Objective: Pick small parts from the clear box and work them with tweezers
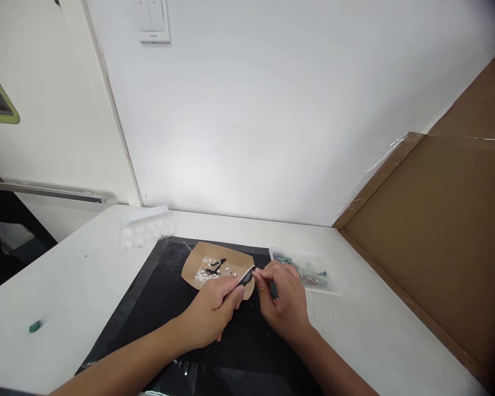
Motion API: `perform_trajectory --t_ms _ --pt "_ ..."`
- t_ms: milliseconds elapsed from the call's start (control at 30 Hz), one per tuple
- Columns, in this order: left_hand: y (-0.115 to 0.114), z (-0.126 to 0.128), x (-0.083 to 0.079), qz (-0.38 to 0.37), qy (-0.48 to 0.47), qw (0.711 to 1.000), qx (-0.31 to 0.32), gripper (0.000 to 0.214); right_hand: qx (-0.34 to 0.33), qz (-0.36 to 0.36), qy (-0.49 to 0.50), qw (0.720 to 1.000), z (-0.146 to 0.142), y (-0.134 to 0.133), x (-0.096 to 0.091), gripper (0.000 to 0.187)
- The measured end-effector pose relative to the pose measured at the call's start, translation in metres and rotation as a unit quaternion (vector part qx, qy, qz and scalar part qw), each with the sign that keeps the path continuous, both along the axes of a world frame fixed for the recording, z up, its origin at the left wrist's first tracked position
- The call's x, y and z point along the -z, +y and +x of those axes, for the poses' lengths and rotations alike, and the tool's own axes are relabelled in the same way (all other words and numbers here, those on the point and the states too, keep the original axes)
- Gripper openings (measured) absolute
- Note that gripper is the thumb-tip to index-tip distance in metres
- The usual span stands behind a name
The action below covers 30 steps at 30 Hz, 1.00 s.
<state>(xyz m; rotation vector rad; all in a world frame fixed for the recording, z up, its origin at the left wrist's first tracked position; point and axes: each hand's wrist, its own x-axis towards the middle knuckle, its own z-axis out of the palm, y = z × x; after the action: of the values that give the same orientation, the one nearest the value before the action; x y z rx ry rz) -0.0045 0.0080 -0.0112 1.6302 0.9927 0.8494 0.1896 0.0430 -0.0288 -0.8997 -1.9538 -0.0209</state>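
My left hand (216, 305) is closed around a small, dark, elongated piece with a pale edge (246, 276), held a little above the mat. At its far end the thumb and fingers of my right hand (281, 294) are pinched together, touching the tip. What exactly the piece is, I cannot make out. Just behind my left hand lies a brown paper tray (235, 254). Inside it are several small white bits (203, 276) and dark, shrivelled strips (215, 267). My hands hide part of the tray's near right side.
A black mat (148, 324) covers the middle of the white table (86, 275). Beyond my right hand is a shallow clear tray (328, 287) with greenish scraps. Clear moulded plastic packaging (144, 234) lies back left, a small green object (35, 326) front left. A brown cardboard panel (437, 231) borders the right.
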Motion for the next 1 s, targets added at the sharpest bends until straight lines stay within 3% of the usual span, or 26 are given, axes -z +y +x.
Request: perform_trajectory --t_ms 167,333,500,667,867,1000 --pt "-0.0001 -0.0002 0.0043 -0.011 0.0 1.0 -0.01 0.039 -0.05 -0.011 -0.018 0.998 0.0014 0.0005 0.0 0.019" --pt "0.0005 -0.0007 0.0054 -0.023 -0.011 1.0 -0.009 0.041 0.002 -0.012 -0.001 1.0 0.0022 0.0011 -0.003 0.018" --pt "0.0015 -0.0009 0.0076 -0.038 -0.016 0.999 -0.009 0.041 -0.064 -0.02 -0.021 0.998 0.0006 -0.0012 -0.0025 0.018" --pt "0.0024 -0.0017 0.0092 -0.042 -0.017 0.999 -0.007 0.041 -0.009 -0.013 -0.013 1.0 0.0023 0.0003 -0.003 0.018" --pt "0.0039 -0.0014 0.0102 -0.035 -0.011 0.999 -0.006 0.042 -0.06 0.017 -0.072 0.995 -0.0001 -0.0014 -0.0054 0.02" --pt "0.0028 -0.0023 0.0059 -0.033 -0.001 0.999 -0.006 0.042 -0.002 0.01 -0.064 0.998 0.005 0.003 -0.0065 0.014"
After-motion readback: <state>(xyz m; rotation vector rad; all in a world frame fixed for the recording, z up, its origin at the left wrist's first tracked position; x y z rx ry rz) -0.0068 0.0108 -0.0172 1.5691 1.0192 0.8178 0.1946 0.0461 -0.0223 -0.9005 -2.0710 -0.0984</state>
